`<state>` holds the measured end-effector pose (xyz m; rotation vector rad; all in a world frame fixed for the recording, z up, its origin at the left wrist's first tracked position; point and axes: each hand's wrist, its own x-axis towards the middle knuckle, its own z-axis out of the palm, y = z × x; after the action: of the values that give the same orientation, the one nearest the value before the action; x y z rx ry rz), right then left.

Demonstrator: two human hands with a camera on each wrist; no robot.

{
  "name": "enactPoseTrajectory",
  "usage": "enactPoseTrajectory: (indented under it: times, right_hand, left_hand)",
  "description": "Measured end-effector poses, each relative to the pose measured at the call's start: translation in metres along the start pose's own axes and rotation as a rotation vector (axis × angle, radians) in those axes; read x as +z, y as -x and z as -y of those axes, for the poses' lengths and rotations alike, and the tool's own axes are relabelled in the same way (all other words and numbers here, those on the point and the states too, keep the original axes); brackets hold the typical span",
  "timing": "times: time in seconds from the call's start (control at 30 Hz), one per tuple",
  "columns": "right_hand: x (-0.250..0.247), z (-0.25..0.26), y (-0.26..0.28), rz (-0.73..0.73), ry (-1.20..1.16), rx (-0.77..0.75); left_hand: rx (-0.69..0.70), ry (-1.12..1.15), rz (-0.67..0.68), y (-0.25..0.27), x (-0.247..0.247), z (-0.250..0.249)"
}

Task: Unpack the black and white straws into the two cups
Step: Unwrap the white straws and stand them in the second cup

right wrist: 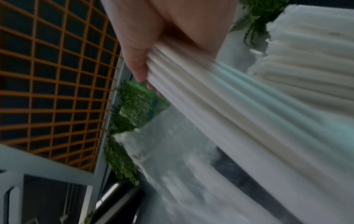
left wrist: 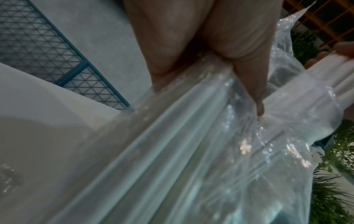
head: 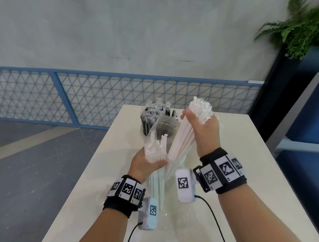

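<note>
white straws: two bunches, both held above the table (head: pixel 245 163). One bunch (head: pixel 183 137) in the right hand (head: pixel 206 131), drawn up and tilted away from the bag. The other bunch (head: pixel 156 150) in the left hand (head: pixel 144 166), lower ends inside the bag.
bag: clear plastic (left wrist: pixel 191 151), hanging under the left hand, foot resting on the table.
right hand: fingers wrapped round its bunch near the top. Judged: pulling it clear for a cup.
left hand: clamped round bag and straws together, thumb across the film (left wrist: pixel 249 75). Judged: anchoring the bag so it does not follow the pull.
black straws: still wrapped, upright in a cup (head: pixel 155 118) at the far table edge, behind the hands.
second cup: a clear wall shows behind the straws; whether it is the cup or bag film, cannot tell.
hidden: lower ends of the right bunch, behind the left hand and bag. Wrist views blurred.
background: blue mesh fence (head: pixel 100 98), plant (head: pixel 306 27).
</note>
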<state>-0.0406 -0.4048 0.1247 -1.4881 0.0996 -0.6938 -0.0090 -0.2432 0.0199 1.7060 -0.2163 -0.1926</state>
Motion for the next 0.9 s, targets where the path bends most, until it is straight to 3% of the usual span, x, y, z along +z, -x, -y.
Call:
enactPoseTrajectory:
  times: [0.13, 0.27, 0.37, 0.5, 0.63, 0.9]
  right_hand:
    - [-0.006, -0.001, 0.004, 0.060, -0.064, 0.053]
    - [-0.013, -0.033, 0.025, 0.166, 0.131, 0.241]
    - [-0.012, -0.039, 0.042, 0.253, 0.142, 0.200]
    - [-0.006, -0.036, 0.037, 0.030, 0.101, 0.268]
    - [-0.005, -0.023, 0.016, -0.209, -0.148, 0.349]
    - [-0.024, 0.007, -0.008, -0.400, -0.317, 0.240]
  left_hand:
    - [0.012, -0.008, -0.052, -0.002, 0.002, 0.003]
    - [0.007, 0.088, -0.078, -0.003, 0.004, 0.003]
    - [0.008, 0.098, -0.044, -0.001, 0.005, 0.002]
    - [0.019, 0.011, -0.063, -0.002, 0.006, -0.002]
    - [0.020, -0.002, -0.049, 0.000, 0.005, -0.003]
    - [-0.015, -0.011, -0.109, -0.003, 0.000, -0.002]
